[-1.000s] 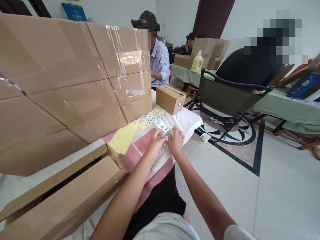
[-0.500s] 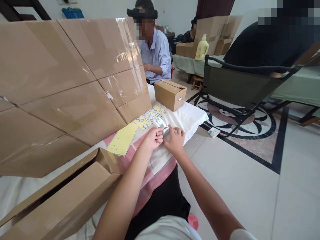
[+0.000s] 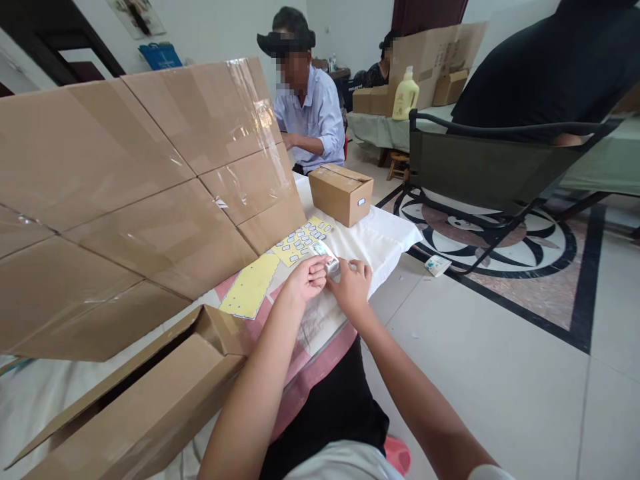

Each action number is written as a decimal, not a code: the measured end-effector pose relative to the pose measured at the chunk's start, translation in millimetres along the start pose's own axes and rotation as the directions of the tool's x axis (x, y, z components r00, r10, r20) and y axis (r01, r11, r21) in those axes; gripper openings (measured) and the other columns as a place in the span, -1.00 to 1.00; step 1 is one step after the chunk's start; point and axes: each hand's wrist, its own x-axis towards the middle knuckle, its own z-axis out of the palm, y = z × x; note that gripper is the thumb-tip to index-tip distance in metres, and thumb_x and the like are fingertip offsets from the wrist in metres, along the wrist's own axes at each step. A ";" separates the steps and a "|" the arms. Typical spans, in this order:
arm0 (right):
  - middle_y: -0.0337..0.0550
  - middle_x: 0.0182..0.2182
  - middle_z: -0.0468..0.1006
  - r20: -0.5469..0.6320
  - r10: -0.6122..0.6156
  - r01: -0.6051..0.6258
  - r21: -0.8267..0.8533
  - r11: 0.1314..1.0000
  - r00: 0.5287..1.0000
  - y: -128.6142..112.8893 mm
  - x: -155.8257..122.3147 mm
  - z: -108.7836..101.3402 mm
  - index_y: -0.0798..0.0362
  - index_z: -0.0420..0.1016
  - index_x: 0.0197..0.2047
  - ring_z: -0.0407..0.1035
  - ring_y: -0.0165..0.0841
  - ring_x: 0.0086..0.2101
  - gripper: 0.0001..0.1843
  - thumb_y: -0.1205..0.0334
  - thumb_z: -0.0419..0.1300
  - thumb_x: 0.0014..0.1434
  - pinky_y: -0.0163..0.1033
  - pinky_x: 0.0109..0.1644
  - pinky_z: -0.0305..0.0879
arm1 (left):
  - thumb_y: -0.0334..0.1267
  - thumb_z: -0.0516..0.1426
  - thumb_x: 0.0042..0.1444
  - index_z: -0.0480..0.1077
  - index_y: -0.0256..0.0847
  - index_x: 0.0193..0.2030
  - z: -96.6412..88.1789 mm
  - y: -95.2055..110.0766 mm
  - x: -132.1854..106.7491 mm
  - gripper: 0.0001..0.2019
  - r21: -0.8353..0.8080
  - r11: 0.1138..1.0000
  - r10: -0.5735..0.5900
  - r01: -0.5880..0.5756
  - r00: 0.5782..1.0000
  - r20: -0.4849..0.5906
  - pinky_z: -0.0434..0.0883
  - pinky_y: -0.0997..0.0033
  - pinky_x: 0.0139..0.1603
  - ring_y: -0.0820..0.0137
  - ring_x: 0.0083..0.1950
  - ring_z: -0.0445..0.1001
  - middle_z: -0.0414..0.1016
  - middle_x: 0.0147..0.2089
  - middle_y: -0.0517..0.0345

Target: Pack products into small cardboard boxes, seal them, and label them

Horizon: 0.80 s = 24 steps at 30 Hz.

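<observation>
Both hands meet over the near edge of the cloth-covered table. Between them is a small white piece with a greenish print (image 3: 318, 248); its exact kind is hard to make out. My left hand (image 3: 307, 279) is closed, its fingers curled and pinching at the near side of this piece. My right hand (image 3: 352, 283) has thumb and forefinger at the piece's right side, the other fingers bent. Just beyond lies a yellow sheet (image 3: 286, 253) bearing several small white, dark-edged stickers. Left of it is a second yellow sheet (image 3: 250, 285), mostly bare.
A large taped cardboard panel (image 3: 150, 180) stands along the left. An open long carton (image 3: 150, 393) lies near my left arm. At the table's far end sits a small closed box (image 3: 340, 192) with one sticker. Co-workers sit beyond; a dark folding chair (image 3: 490, 167) stands right.
The view has tilted and shifted slightly, so the surroundings sit a little lower. My hands keep nearly the same grip on the small white piece.
</observation>
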 end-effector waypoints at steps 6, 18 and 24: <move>0.08 -0.23 0.70 -0.010 -0.008 0.008 -0.008 1.000 1.000 0.2 -0.6 0.2 0.05 0.53 0.12 0.34 0.05 0.04 -0.53 -0.02 0.28 0.23 0.11 0.21 0.00 | -0.46 0.07 0.30 0.37 -0.33 -0.24 -10.5 0.4 9.2 -0.91 -0.026 0.998 -0.055 0.056 0.997 0.055 -0.15 0.69 -0.77 0.66 -0.80 -0.08 -0.09 -0.74 0.53; 0.10 -0.22 0.69 -0.002 0.006 -0.006 -0.005 1.000 1.000 1.5 -0.6 1.1 0.07 0.53 0.10 0.34 0.03 0.05 -0.56 0.05 0.28 0.20 0.09 0.22 0.00 | -0.44 0.02 0.34 0.36 -0.34 -0.20 -13.2 -1.3 5.3 -0.88 -0.114 0.990 -0.070 0.084 0.990 0.123 -0.13 0.69 -0.77 0.65 -0.80 -0.05 -0.07 -0.73 0.53; 0.19 0.09 0.58 0.037 0.009 -0.012 0.063 0.998 0.999 2.1 -1.4 -2.4 0.11 0.29 0.34 0.29 0.09 0.13 -0.22 0.05 0.31 0.10 0.19 0.27 0.00 | -0.42 0.06 0.33 0.37 -0.36 -0.16 -17.0 -1.3 3.5 -0.92 -0.152 0.985 -0.054 0.077 0.988 0.146 -0.09 0.69 -0.77 0.66 -0.79 -0.03 -0.04 -0.73 0.53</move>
